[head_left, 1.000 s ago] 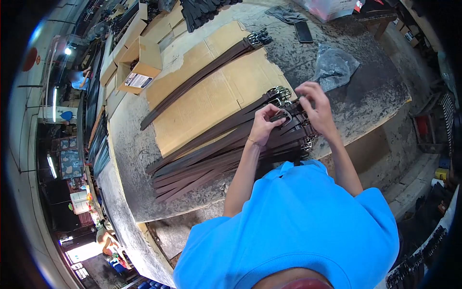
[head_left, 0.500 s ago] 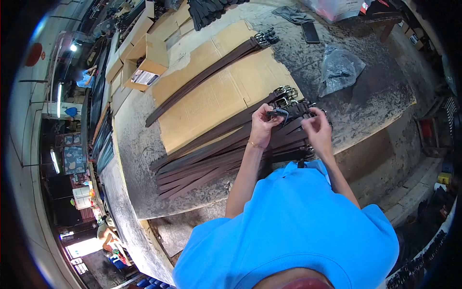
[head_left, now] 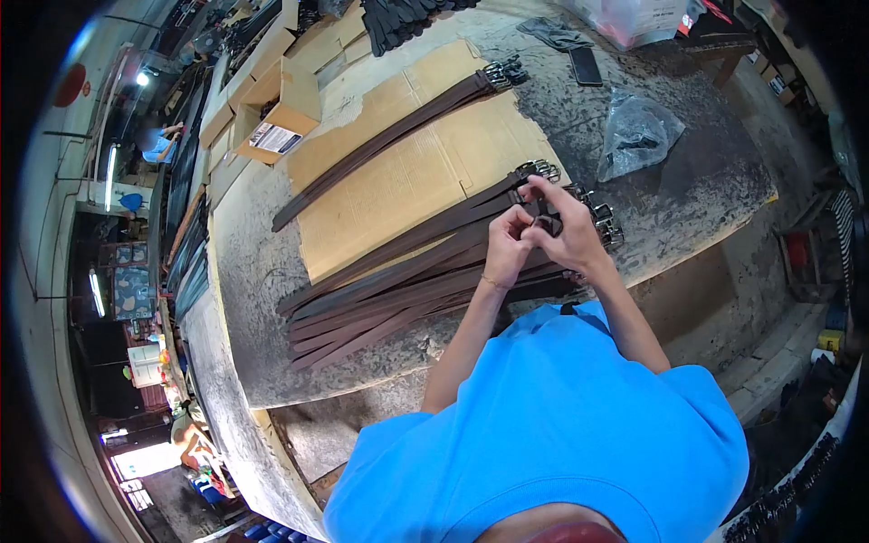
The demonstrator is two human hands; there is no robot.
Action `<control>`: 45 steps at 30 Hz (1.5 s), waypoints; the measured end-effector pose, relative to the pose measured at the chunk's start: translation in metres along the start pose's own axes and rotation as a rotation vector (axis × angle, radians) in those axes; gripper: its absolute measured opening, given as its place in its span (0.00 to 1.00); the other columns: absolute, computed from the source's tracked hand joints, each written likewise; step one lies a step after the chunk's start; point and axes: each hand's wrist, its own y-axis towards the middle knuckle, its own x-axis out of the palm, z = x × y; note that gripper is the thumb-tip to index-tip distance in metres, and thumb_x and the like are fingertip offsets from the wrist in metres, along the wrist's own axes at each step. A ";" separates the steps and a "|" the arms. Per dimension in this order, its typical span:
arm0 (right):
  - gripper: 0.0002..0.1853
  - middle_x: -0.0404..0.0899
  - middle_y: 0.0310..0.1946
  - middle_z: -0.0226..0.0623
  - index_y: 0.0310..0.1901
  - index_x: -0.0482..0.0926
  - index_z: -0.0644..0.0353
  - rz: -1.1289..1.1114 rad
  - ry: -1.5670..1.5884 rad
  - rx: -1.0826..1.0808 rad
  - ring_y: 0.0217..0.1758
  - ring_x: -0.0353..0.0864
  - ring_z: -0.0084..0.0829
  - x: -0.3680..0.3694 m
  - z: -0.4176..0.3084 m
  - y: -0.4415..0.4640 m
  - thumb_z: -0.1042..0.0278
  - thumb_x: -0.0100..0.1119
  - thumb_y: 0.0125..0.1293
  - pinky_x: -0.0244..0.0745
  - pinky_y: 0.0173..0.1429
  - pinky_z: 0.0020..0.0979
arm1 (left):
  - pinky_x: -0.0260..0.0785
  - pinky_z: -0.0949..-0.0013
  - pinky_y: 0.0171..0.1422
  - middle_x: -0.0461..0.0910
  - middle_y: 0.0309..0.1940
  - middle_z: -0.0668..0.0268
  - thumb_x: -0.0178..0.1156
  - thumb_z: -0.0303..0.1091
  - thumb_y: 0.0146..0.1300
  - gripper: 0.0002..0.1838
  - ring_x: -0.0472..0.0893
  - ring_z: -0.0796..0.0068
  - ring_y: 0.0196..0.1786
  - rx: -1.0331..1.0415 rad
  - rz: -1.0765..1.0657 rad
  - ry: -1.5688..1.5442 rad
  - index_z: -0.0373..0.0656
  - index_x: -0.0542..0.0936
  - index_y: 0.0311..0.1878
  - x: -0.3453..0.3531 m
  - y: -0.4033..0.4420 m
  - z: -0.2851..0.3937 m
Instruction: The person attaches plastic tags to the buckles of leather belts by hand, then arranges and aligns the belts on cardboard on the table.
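My left hand (head_left: 510,244) is closed, thumb and fingers pinched on the end of a dark belt (head_left: 546,221). From the right, my right hand (head_left: 572,231) meets it, its thumb and a finger curled around the same belt end. The fingers hide most of this end, so its buckle cannot be made out. Beneath both hands lies a pile of dark brown belts (head_left: 389,306), straps fanned to the left. Their metal buckles (head_left: 605,223) cluster just right of my right hand, and more show above it.
A cardboard sheet (head_left: 362,213) on the worktable (head_left: 262,317) bears another belt bundle (head_left: 380,149). An open carton (head_left: 299,100) stands at the upper left. A phone (head_left: 586,66), a dark cloth (head_left: 554,34) and a clear plastic bag (head_left: 641,136) lie at the upper right.
My right hand has moved left and up to meet my left hand at the belt end. My left hand has shifted slightly right and down, and the held piece is now more covered.
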 end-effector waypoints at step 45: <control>0.06 0.83 0.34 0.33 0.42 0.78 0.66 0.308 0.549 0.383 0.38 0.81 0.21 -0.011 -0.010 0.001 0.75 0.60 0.65 0.74 0.44 0.21 | 0.71 0.60 0.36 0.78 0.29 0.45 0.57 0.27 0.61 0.09 0.81 0.49 0.33 0.257 0.031 0.600 0.33 0.77 0.43 0.030 0.000 0.020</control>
